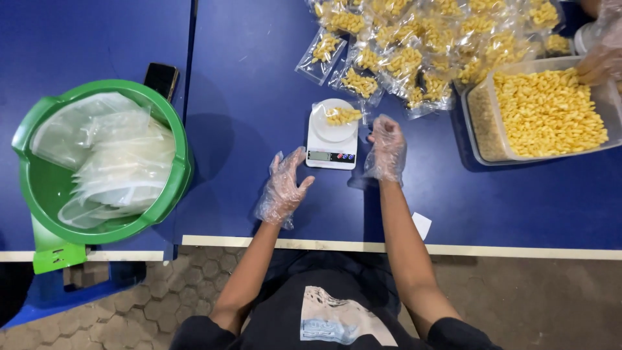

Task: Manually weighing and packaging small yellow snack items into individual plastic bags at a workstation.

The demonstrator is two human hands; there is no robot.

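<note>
A round green plastic basin holds limp clear bags. On the blue table, the gloved left hand hovers open, empty; a small white scale carries a bag of yellow snacks; the gloved right hand rests open beside it. A clear tub brims rightward.

Scale display too small to read. Pile of filled bags cut by top edge. Another person's gloved hand cut by right edge, partly covering snack tub. Dark phone half hidden behind green basin. Wearer's shoulders cut by bottom edge.
</note>
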